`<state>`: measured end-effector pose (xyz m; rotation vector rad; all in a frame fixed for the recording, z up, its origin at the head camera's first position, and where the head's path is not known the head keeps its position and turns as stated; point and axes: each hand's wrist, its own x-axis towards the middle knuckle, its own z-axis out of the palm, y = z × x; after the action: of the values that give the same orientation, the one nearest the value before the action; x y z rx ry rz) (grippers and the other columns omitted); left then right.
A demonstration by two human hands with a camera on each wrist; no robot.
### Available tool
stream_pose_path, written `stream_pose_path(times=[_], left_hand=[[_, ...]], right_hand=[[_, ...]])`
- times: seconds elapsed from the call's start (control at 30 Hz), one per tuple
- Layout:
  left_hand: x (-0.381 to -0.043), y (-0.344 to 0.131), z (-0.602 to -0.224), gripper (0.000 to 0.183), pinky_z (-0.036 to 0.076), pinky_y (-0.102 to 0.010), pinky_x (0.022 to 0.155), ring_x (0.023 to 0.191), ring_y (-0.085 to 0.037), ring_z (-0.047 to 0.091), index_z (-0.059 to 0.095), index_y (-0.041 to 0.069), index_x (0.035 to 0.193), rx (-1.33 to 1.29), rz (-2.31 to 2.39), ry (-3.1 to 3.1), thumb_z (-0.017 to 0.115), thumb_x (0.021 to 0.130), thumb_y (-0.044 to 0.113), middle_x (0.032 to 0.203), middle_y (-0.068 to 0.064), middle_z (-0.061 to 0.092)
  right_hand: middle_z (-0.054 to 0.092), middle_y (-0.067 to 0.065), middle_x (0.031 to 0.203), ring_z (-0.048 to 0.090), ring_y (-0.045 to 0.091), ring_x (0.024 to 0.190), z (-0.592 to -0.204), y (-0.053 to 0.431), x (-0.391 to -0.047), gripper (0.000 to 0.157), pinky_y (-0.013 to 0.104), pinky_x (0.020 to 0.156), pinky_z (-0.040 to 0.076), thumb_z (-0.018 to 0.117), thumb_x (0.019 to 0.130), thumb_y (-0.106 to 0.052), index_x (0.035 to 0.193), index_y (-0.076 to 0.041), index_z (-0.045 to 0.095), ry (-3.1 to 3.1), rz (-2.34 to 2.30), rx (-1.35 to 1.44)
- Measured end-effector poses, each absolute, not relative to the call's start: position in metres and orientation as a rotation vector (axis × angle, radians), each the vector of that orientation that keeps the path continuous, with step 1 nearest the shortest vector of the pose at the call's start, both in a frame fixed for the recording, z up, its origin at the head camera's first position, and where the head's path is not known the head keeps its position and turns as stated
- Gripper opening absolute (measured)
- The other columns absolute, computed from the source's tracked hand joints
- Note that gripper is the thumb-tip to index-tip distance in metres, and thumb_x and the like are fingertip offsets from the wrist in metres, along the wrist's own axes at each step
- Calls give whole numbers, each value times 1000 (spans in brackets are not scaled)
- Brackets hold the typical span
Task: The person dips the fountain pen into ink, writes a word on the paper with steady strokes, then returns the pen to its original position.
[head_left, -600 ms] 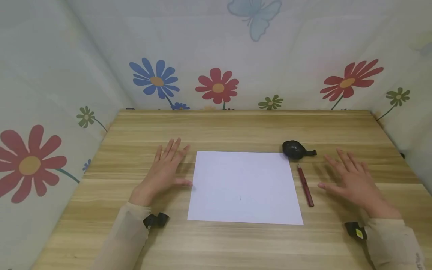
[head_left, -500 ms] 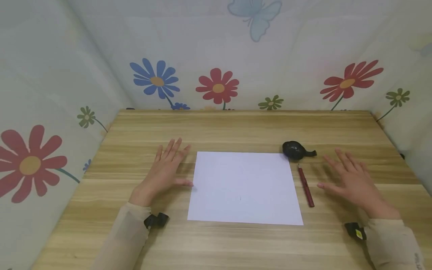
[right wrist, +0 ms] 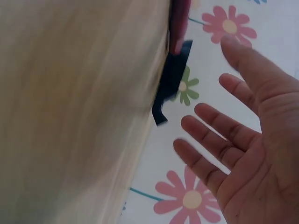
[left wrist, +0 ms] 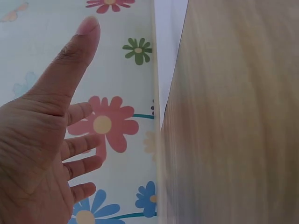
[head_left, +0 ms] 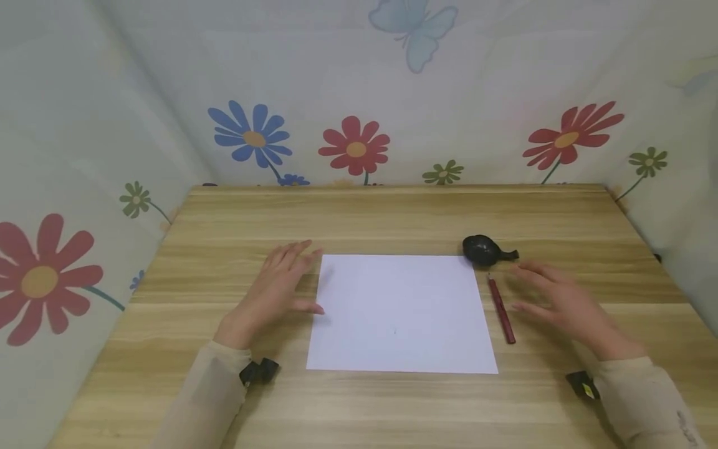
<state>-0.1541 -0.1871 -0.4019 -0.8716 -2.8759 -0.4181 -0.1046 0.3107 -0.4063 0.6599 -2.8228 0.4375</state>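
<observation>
White paper (head_left: 401,312) lies on a wooden table (head_left: 359,408). The left hand (head_left: 272,290) is left of the paper, its thumb tip over the edge. A round black thing (head_left: 481,251) with a little tail sits at the paper's far right corner. A dark red pen (head_left: 502,310) lies just right of the paper, and the right hand (head_left: 572,308) is farther right. Behind the paper, a white cloth (head_left: 477,75) has flowers (head_left: 356,149) and a butterfly (head_left: 414,31).
</observation>
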Motion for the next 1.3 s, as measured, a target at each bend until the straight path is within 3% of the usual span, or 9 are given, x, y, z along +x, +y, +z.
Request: stream_pose_path(times=[0.17, 0.33, 0.67, 0.93, 1.3], left_hand=[[-155, -185, -403, 106, 20, -57, 117, 140, -37, 29, 36, 16, 148, -887, -429, -2875, 80, 62, 58, 153, -15, 33], [-156, -185, -404, 106, 19, -57, 118, 141, -36, 28, 36, 17, 149, -885, -443, -2896, 80, 62, 58, 154, -15, 32], [-156, -185, -407, 106, 19, -58, 117, 142, -38, 26, 36, 17, 149, -873, -449, -2918, 81, 62, 57, 156, -14, 29], [-159, -185, -408, 108, 19, -59, 117, 143, -39, 25, 35, 17, 149, -866, -442, -2922, 81, 61, 58, 156, -16, 29], [-161, -184, -412, 107, 19, -59, 117, 143, -39, 24, 35, 16, 149, -869, -444, -2934, 80, 62, 59, 156, -16, 29]], right_hand=[[64, 16, 112, 60, 35, 104, -408, 302, -109, 45, 53, 84, 52, 81, 73, -10, 114, -5, 65, -2773, 405, 754], [66, 7, 103, 64, 27, 96, -408, 296, -113, 36, 46, 79, 56, 79, 74, -8, 108, -9, 69, -2748, 369, 879], [63, 5, 100, 62, 17, 85, -411, 289, -119, 33, 35, 67, 56, 80, 72, -6, 103, -12, 71, -2705, 256, 1038], [62, 9, 103, 63, 20, 87, -410, 285, -122, 35, 32, 64, 56, 82, 68, -2, 99, -14, 72, -2670, 181, 1092], [63, 8, 105, 63, 23, 94, -416, 291, -125, 40, 37, 72, 57, 80, 64, 3, 98, -14, 71, -2559, 111, 1291]])
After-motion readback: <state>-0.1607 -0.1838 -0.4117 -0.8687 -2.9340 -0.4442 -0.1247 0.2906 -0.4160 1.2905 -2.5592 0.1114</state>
